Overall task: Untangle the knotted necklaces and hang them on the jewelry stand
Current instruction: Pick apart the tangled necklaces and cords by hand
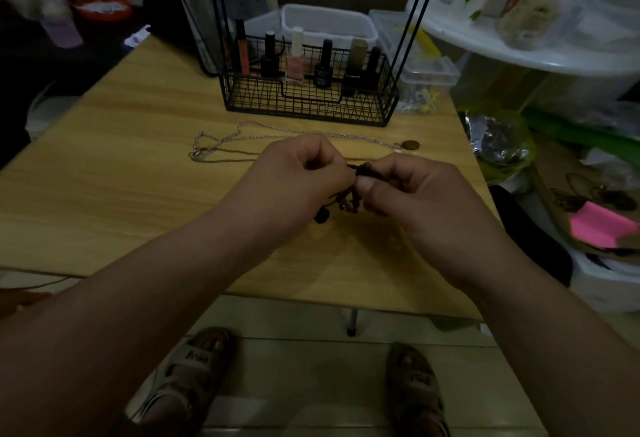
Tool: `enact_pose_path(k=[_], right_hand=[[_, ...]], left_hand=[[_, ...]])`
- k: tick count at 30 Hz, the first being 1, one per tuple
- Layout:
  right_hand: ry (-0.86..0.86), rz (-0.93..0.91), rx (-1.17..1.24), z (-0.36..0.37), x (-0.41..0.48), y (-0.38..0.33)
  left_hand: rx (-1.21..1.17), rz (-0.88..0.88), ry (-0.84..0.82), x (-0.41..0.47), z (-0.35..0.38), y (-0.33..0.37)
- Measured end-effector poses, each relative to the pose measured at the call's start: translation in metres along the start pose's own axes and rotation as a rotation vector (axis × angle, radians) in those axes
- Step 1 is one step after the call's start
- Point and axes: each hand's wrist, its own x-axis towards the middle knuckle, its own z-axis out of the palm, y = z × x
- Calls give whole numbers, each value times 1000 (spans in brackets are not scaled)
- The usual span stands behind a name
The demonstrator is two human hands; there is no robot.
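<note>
The left hand (298, 173) and right hand (415, 194) are held close together just above the tabletop (138, 159). Each pinches one side of the knot in the dark beaded necklace (363, 170), and loose beads dangle between them. To do this well, I'd tease a slack loop open with small pulls, since tugging the ends would likely tighten it. The silver chain (242, 136) lies flat beyond the hands, before the black wire stand (304, 104), not yet hung

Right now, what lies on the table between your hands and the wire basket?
A silver chain lies across the wood there, its brown pendant at the right end, seen in the head view.
</note>
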Motion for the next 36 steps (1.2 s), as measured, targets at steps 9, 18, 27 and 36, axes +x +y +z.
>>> enact_pose_path(k=[9, 18, 27, 36], right_hand=[[46, 66, 95, -1, 2, 2], [-56, 183, 405, -7, 3, 3], [-41, 270, 557, -4, 6, 7], [5, 160, 374, 3, 2, 12]], left_hand=[[-2, -58, 51, 1, 1, -1], [-283, -135, -153, 1, -5, 3], [313, 252, -38, -6, 0, -2], [338, 274, 13, -3, 3, -9]])
